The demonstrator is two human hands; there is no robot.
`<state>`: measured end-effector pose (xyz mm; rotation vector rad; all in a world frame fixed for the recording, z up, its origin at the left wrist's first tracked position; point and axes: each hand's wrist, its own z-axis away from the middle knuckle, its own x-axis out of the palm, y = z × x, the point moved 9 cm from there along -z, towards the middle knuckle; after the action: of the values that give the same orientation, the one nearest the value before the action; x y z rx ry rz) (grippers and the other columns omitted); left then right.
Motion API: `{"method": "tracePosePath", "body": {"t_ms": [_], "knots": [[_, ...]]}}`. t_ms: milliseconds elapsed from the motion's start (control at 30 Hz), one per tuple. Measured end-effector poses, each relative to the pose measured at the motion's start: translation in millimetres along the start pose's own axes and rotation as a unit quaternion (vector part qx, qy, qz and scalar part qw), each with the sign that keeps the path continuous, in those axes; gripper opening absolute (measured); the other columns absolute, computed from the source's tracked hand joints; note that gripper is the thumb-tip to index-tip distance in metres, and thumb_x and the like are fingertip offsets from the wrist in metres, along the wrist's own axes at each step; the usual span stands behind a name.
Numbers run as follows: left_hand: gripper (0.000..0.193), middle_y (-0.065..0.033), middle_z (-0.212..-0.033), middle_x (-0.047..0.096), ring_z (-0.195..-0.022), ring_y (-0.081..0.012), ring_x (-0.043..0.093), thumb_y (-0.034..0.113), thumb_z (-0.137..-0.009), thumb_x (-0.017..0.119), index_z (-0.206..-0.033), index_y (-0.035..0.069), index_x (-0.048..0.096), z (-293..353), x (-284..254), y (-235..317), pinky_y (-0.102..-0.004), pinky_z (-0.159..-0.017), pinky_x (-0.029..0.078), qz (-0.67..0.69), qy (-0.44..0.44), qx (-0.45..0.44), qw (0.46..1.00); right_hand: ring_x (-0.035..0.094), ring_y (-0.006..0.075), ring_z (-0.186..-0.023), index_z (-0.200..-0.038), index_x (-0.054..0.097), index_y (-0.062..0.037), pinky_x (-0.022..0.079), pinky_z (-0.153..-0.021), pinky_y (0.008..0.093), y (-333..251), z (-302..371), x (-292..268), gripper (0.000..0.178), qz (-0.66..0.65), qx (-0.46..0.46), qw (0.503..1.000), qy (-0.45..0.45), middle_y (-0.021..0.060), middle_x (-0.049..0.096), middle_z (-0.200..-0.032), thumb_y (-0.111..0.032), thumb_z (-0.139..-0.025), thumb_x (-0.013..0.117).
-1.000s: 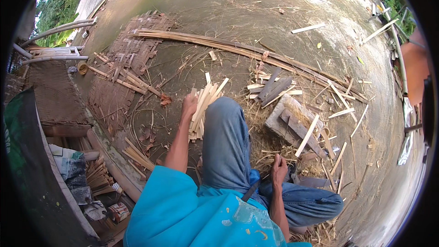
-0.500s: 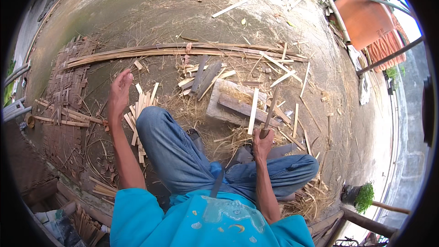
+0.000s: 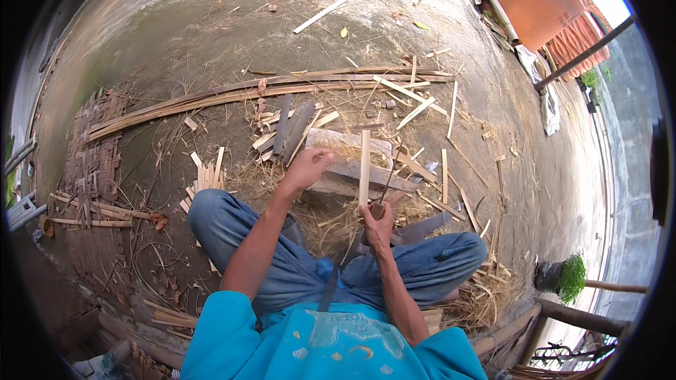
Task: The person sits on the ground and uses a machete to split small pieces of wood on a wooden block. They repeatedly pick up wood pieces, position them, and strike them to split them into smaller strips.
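Left hand [image 3: 310,168], half-open, is at the left of a block [image 3: 336,139]; right hand [image 3: 377,223] holds a knife [image 3: 387,186] and pale strip [image 3: 364,169].

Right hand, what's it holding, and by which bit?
A knife, by its handle. The pale strip ends at the right hand too; whether it's gripped, I can't tell.

Left hand [image 3: 310,167] has moved near the block [image 3: 327,138]; right hand [image 3: 378,226] now holds a strip [image 3: 365,169].
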<state>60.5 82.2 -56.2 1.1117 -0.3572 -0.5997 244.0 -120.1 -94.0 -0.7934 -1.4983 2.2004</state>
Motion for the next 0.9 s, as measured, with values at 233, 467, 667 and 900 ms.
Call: {"method": "tracePosePath", "body": {"t_ms": [233,467,667,900], "knots": [[0.063,-0.0107,-0.116,0.071,-0.101,-0.0212,0.072,0.033,-0.099,0.072,-0.145,-0.001,0.047,1,-5,18,-0.034,-0.086,0.06,0.177,0.066,-0.038,0.981,0.063,0.0103,-0.077,-0.101,0.059,-0.0049,0.051,-0.07,0.0285,-36,41,15,0.027,-0.007,0.009,0.993,-0.117,0.0018,0.067,-0.085,-0.019,-0.09,0.079],[0.064,-0.014,-0.116,0.071,-0.097,-0.0203,0.073,0.023,-0.093,0.079,-0.142,-0.002,0.048,5,16,10,-0.0351,-0.083,0.065,0.154,-0.026,-0.063,0.986,0.066,0.0128,-0.077,-0.108,0.057,-0.0041,0.052,-0.069,0.0314,-49,37,14,0.029,0.002,-0.034,0.999,-0.031,0.0044,0.068,-0.084,-0.016,-0.092,0.077],[0.072,-0.0166,-0.12,0.07,-0.101,-0.0222,0.072,0.018,-0.093,0.078,-0.149,-0.003,0.039,10,50,6,-0.036,-0.085,0.065,0.161,-0.059,-0.079,0.982,0.068,0.0194,-0.073,-0.111,0.056,-0.0035,0.053,-0.066,0.0361,-74,33,8,0.031,0.155,-0.129,0.979,0.039,0.0086,0.071,-0.085,-0.017,-0.092,0.077],[0.06,-0.0223,-0.134,0.063,-0.121,-0.0288,0.066,0.008,-0.103,0.059,-0.155,-0.002,0.029,9,50,9,-0.0394,-0.099,0.06,0.264,-0.103,-0.026,0.959,0.062,0.0116,-0.072,-0.109,0.06,-0.0049,0.05,-0.064,0.0283,-64,33,21,0.026,0.038,-0.084,0.996,-0.003,0.0029,0.066,-0.082,-0.02,-0.094,0.077]]}}
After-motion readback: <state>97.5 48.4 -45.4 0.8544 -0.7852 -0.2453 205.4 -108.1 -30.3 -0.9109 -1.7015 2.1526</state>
